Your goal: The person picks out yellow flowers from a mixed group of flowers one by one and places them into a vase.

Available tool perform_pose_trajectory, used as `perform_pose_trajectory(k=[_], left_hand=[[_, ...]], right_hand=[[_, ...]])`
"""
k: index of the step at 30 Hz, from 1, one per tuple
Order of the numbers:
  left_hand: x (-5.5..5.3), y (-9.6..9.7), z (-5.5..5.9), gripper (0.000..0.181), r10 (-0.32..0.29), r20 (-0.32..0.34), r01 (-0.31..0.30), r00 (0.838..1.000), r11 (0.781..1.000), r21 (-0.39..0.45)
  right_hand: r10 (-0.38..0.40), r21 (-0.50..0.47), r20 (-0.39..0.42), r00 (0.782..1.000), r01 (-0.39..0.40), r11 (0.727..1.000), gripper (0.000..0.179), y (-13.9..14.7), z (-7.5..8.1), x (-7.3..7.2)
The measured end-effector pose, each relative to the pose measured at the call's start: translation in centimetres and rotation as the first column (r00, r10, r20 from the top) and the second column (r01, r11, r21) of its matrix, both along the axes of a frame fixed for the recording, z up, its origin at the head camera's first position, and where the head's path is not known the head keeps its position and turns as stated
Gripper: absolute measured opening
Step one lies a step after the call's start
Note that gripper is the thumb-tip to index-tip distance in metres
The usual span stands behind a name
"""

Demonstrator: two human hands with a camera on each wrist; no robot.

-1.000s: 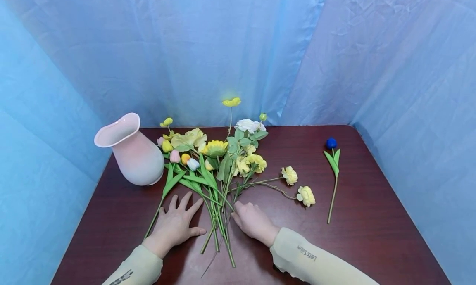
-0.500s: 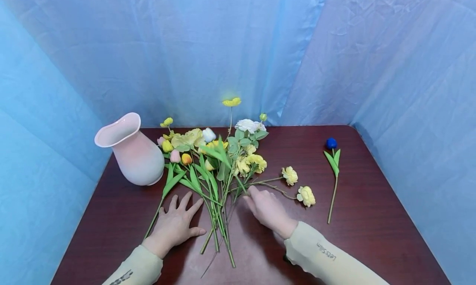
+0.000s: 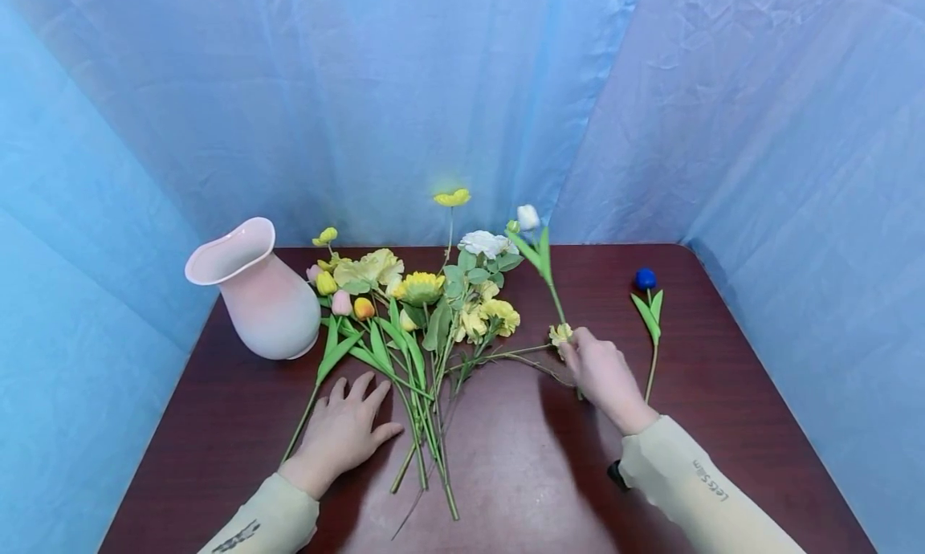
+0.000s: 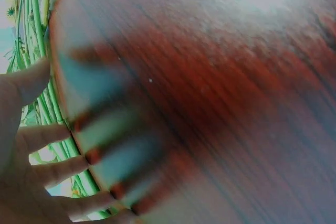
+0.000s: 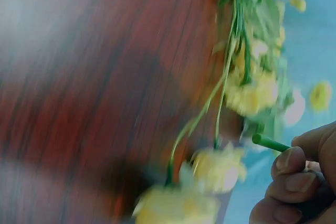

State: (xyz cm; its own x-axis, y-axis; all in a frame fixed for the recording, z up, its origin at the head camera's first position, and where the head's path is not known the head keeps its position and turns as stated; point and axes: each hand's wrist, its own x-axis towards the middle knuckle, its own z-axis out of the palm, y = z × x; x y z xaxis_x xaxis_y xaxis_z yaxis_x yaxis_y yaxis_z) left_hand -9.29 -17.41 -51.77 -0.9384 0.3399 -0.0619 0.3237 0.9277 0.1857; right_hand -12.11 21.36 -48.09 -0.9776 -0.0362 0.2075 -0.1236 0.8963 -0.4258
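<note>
My right hand (image 3: 609, 377) pinches the stem of a white tulip (image 3: 528, 217), holding it above the table with the bloom pointing away from me. In the right wrist view the cut end of the green stem (image 5: 268, 142) sticks out past the curled fingers (image 5: 294, 187). Two pale yellow flowers lie under and beside this hand, one (image 3: 560, 336) partly hidden by it. My left hand (image 3: 345, 427) rests on the table, fingers spread, between a lone tulip stem (image 3: 299, 425) and the pile of stems (image 3: 429, 425). A blue tulip (image 3: 645, 279) lies apart at the right.
A pink-and-white vase (image 3: 270, 305) stands at the left. Heaped in the middle are several flowers, among them a pink tulip (image 3: 341, 303), an orange tulip (image 3: 364, 308), a yellow daisy-like bloom (image 3: 419, 287) and white roses (image 3: 482, 243). Blue curtains (image 3: 405, 96) hang behind the table.
My right hand has drawn the white tulip out of the pile, lifting it and carrying it right, over the pale yellow flowers. The left hand has stayed almost still.
</note>
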Motion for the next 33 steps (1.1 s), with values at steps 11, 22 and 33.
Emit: perform_pose_trajectory(k=[11,22,33], left_hand=[[-0.6,1.6,0.8,0.045,0.061,-0.096,-0.053,0.993,0.996,0.077],[-0.9,2.9,0.5,0.044,0.168,0.059,-0.173,0.984,0.981,0.083],[-1.1,3.1,0.1,0.045,0.193,0.133,-0.204,0.972,0.976,0.075]], right_hand=[[-0.144,0.057,0.239,0.96,0.134,0.989,0.028,7.0,-1.6,-0.1],[-0.208,0.12,0.382,0.9,0.175,0.977,0.031,10.2,-3.3,0.1],[-0.246,0.116,0.411,0.878,0.217,0.969,0.033,11.0,-3.1,0.2]])
